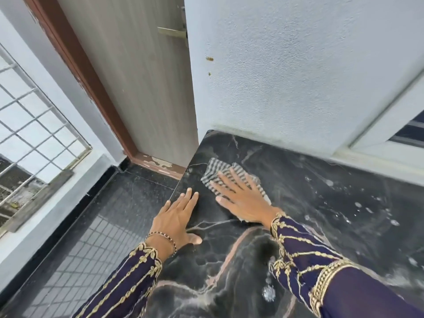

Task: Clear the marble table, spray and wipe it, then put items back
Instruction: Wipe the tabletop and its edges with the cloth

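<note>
The black marble table point(321, 203) with white veins fills the lower right, its far edge against the wall. A grey-and-white striped cloth point(216, 169) lies near the table's left far corner. My right hand point(243, 198) presses flat on the cloth, fingers spread. My left hand point(177, 216) rests flat on the table's left edge, fingers apart, holding nothing. Droplets and wet patches point(367, 210) dot the marble to the right of the cloth.
A white textured wall point(298, 76) backs the table. A wooden door point(142, 83) in a brown frame stands left of it. A window frame point(390, 125) is at right. Dark tiled floor point(96, 226) and a metal grille point(34, 125) lie to the left.
</note>
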The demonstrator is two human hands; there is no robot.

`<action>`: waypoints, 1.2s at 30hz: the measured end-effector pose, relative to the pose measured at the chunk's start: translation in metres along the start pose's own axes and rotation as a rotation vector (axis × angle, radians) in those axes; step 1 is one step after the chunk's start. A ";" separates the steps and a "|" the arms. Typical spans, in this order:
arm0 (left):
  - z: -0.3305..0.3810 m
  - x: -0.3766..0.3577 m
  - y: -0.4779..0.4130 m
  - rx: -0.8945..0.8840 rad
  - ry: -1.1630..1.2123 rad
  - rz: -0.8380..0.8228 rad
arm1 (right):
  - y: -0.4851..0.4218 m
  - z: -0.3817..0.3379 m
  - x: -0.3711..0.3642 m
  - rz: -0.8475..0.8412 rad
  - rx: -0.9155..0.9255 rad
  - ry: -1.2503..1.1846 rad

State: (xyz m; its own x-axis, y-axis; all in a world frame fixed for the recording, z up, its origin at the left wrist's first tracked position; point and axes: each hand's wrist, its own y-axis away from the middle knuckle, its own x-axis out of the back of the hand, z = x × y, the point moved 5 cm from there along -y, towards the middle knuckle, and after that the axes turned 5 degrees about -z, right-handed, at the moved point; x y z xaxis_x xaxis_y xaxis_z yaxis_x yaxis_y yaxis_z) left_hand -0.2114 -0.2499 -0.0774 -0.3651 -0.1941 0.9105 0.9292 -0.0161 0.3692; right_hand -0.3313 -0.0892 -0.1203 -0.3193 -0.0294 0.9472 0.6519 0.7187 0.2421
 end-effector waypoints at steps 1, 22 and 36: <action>0.004 -0.002 0.020 -0.006 0.049 0.070 | 0.014 -0.016 -0.008 0.016 0.020 0.003; 0.024 -0.068 0.212 0.012 0.276 0.054 | 0.251 -0.210 -0.106 0.007 0.326 0.117; 0.087 -0.058 0.094 -0.020 0.216 -0.061 | 0.172 -0.029 -0.044 -0.156 0.210 0.045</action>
State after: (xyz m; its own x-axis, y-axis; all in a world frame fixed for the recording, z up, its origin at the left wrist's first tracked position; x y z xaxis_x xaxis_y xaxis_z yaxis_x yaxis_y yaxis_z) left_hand -0.1077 -0.1546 -0.0796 -0.4024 -0.3976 0.8246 0.9073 -0.0532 0.4171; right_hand -0.1845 0.0155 -0.1141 -0.3703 -0.1787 0.9116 0.4384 0.8315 0.3411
